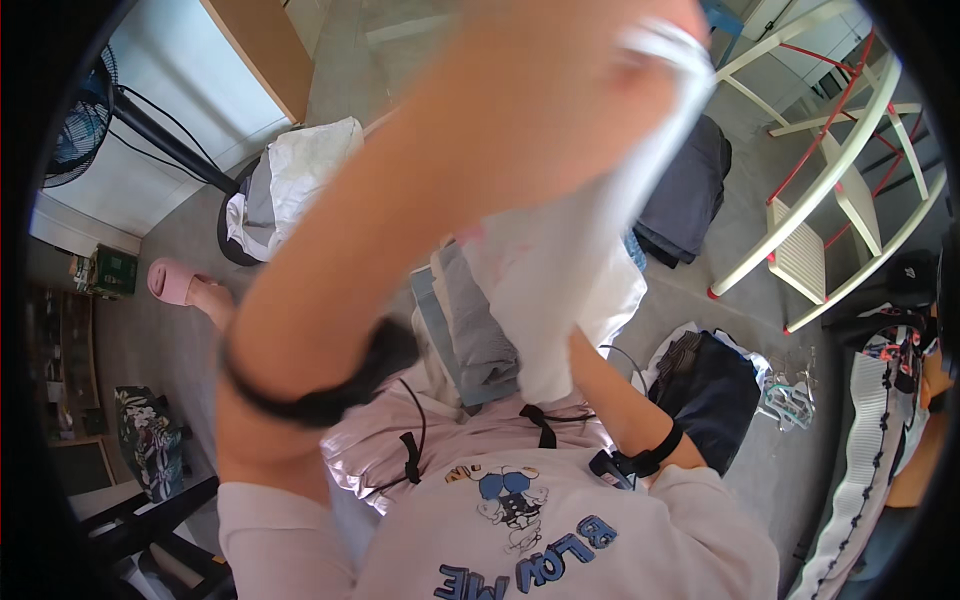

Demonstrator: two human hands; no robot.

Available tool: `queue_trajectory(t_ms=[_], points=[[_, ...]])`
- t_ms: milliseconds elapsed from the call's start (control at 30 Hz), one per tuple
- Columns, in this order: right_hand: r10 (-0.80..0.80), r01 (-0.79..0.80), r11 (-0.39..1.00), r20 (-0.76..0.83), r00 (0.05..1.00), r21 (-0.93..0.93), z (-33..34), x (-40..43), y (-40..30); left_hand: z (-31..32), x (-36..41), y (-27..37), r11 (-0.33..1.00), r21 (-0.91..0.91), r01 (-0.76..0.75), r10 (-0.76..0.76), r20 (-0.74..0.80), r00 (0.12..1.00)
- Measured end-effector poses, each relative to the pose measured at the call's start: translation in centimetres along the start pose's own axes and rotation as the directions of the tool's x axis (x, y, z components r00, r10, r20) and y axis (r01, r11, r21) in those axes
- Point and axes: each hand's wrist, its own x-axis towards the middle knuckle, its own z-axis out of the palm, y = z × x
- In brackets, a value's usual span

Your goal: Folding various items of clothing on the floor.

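Observation:
My left hand (pixel 637 105) is raised at the upper right, blurred, with its fingers closed on a white cloth (pixel 547 300). From there the cloth hangs down across the middle of the view, with faint pink marks on it. My right forearm (pixel 611 390) reaches up behind the cloth's lower end, and the right hand is hidden there. Just beyond my lap, folded grey cloth (pixel 480 337) and a blue-grey strip or panel (pixel 442 330) lie beside and under the white cloth. More white fabric (pixel 619 292) shows to the right.
Dark folded clothes (pixel 686 195) and a dark garment pile (pixel 705 382) lie right, near hangers (pixel 787 401). A cream metal frame with red rods (pixel 840 172) stands beyond. Left are a floor fan (pixel 82 120), light clothes (pixel 300 165) over its base and a floral bag (pixel 150 442).

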Motion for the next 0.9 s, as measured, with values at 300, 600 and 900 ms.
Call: queue_trajectory(t_ms=[300,600,900], points=[[0.093,-0.042,0.407,0.004,0.996,0.912,-6.6,-2.5,2.8,14.1,-9.2,-9.4,0.915,0.184,0.36,-0.399,0.271,0.876],[0.139,0.136,0.48,-0.228,0.964,0.867,-3.1,-6.5,0.7,18.2,-18.9,-7.9,-0.116,-0.706,0.698,-0.991,0.129,-0.034],[-0.143,0.369,0.877,-0.567,0.811,0.307,-3.5,-6.1,-6.5,15.4,-5.8,-6.0,0.134,-0.82,0.557,-0.869,0.172,0.463]])
